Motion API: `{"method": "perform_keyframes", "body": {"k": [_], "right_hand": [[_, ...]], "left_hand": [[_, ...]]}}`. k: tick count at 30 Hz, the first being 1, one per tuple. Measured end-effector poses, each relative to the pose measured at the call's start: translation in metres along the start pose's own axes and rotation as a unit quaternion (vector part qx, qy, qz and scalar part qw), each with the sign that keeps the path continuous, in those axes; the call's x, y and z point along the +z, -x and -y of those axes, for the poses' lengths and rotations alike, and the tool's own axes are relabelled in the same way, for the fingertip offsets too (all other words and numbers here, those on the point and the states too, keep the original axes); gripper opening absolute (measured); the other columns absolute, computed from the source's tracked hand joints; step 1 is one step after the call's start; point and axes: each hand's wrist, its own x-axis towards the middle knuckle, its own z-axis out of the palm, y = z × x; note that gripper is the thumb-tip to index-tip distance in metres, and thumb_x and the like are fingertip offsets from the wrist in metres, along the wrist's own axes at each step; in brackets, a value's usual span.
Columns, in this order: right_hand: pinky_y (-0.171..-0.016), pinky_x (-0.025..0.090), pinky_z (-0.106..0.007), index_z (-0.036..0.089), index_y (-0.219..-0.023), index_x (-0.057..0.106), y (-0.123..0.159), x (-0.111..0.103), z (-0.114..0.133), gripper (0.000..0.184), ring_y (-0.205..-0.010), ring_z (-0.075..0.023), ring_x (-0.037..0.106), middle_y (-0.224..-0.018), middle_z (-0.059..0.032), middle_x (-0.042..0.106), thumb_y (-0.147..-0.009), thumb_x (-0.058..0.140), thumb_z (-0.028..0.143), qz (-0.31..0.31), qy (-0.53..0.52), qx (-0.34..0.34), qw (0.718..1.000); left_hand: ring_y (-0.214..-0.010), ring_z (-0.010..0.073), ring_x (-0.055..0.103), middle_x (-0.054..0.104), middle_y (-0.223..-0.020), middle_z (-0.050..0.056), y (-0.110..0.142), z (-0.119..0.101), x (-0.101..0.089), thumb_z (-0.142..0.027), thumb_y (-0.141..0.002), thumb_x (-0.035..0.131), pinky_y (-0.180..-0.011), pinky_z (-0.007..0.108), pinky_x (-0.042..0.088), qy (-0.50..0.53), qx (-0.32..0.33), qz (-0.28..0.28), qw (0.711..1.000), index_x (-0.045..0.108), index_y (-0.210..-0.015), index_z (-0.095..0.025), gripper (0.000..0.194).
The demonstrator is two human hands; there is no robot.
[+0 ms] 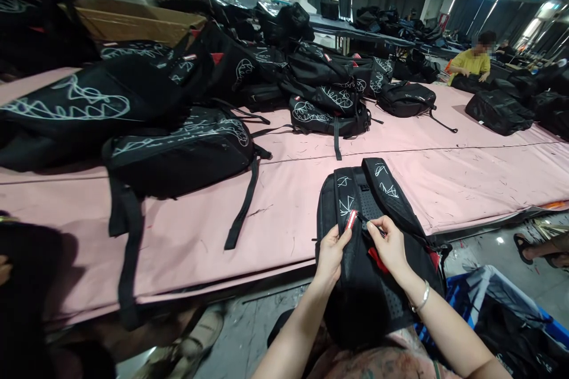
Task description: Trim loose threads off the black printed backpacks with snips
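Observation:
A black backpack (362, 284) with white scribble print lies back-side up on my lap, its top resting on the edge of the pink table (284, 213). My left hand (331, 251) pinches the left shoulder strap (347, 201) just below a small red-and-white tag (351, 219). My right hand (387, 243) is closed on a small dark tool (370, 224) whose tip points at that tag. The right shoulder strap (391, 192) lies beside it. A silver bangle (421, 299) circles my right wrist.
Several black backpacks (178, 148) are piled across the pink table, with more (329, 109) farther back. A cardboard box (133, 21) stands at the rear left. A person in a yellow shirt (471, 62) works at the far right. A blue bin (493, 308) sits by my right side.

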Motion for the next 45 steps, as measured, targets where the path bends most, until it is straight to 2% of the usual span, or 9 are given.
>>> {"method": "perform_keyframes", "body": {"k": [8,12,22,29,33,36,39,45], "right_hand": [[-0.067,0.047,-0.028,0.020,-0.083,0.057,-0.007,0.001,-0.008,0.021,-0.077,-0.0186,0.062,-0.085,-0.0047,0.066,-0.081,0.051,0.040,0.009,-0.005,-0.060,0.998],[-0.065,0.047,-0.028,0.019,-0.080,0.059,-0.016,-0.003,-0.013,0.021,-0.073,-0.0177,0.061,-0.079,-0.0041,0.065,-0.080,0.053,0.039,0.029,-0.003,-0.088,0.996],[-0.062,0.046,-0.027,0.019,-0.080,0.060,-0.037,-0.017,-0.011,0.021,-0.070,-0.0165,0.059,-0.076,-0.0021,0.065,-0.077,0.056,0.039,0.125,0.006,-0.087,0.988],[-0.066,0.048,-0.028,0.019,-0.079,0.062,-0.050,-0.008,-0.011,0.019,-0.074,-0.0168,0.061,-0.080,-0.0021,0.066,-0.076,0.058,0.037,0.165,-0.003,-0.125,0.978],[-0.065,0.047,-0.028,0.018,-0.076,0.062,-0.060,-0.001,-0.017,0.021,-0.071,-0.0159,0.060,-0.076,-0.0026,0.065,-0.074,0.061,0.039,0.173,-0.046,-0.103,0.978],[-0.064,0.047,-0.027,0.017,-0.074,0.063,-0.075,-0.001,-0.018,0.027,-0.067,-0.0144,0.059,-0.074,-0.0022,0.065,-0.071,0.062,0.043,0.225,-0.082,-0.071,0.968],[-0.063,0.047,-0.027,0.016,-0.073,0.064,-0.094,-0.003,-0.015,0.029,-0.065,-0.0134,0.059,-0.072,-0.0018,0.065,-0.066,0.067,0.043,0.304,-0.079,-0.072,0.947],[-0.062,0.046,-0.026,0.014,-0.076,0.066,-0.116,0.007,-0.004,0.026,-0.066,-0.0130,0.059,-0.076,-0.0025,0.065,-0.066,0.068,0.038,0.396,-0.058,-0.088,0.912]], "left_hand": [[-0.090,0.0209,0.063,0.070,-0.093,0.006,0.000,0.000,-0.002,-0.029,-0.061,0.075,-0.085,0.033,0.046,0.003,-0.004,0.016,1.000,0.065,-0.099,-0.016,0.042],[-0.087,0.0204,0.063,0.071,-0.090,0.006,0.001,-0.003,-0.004,-0.029,-0.061,0.075,-0.084,0.033,0.046,0.003,-0.014,0.022,1.000,0.065,-0.099,-0.016,0.042],[-0.080,0.0190,0.064,0.071,-0.091,0.007,0.007,-0.017,-0.008,-0.029,-0.060,0.075,-0.079,0.031,0.047,-0.002,-0.039,0.048,0.998,0.067,-0.094,-0.015,0.038],[-0.072,0.0172,0.063,0.071,-0.083,0.006,0.010,-0.020,-0.013,-0.030,-0.059,0.076,-0.072,0.028,0.047,-0.008,-0.047,0.051,0.998,0.067,-0.090,-0.014,0.036],[-0.075,0.0174,0.063,0.070,-0.086,0.006,0.011,-0.027,-0.020,-0.029,-0.058,0.076,-0.073,0.028,0.047,-0.027,-0.045,0.058,0.997,0.067,-0.092,-0.015,0.038],[-0.081,0.0193,0.063,0.069,-0.093,0.007,0.009,-0.037,-0.033,-0.024,-0.057,0.077,-0.076,0.029,0.047,-0.064,-0.039,0.082,0.994,0.065,-0.098,-0.017,0.044],[-0.085,0.0209,0.062,0.068,-0.097,0.008,0.004,-0.049,-0.047,-0.021,-0.056,0.076,-0.076,0.030,0.047,-0.090,-0.051,0.118,0.988,0.064,-0.101,-0.016,0.047],[-0.078,0.0192,0.063,0.069,-0.093,0.007,-0.004,-0.061,-0.065,-0.020,-0.055,0.076,-0.071,0.027,0.046,-0.090,-0.094,0.149,0.980,0.065,-0.101,-0.016,0.048]]}}
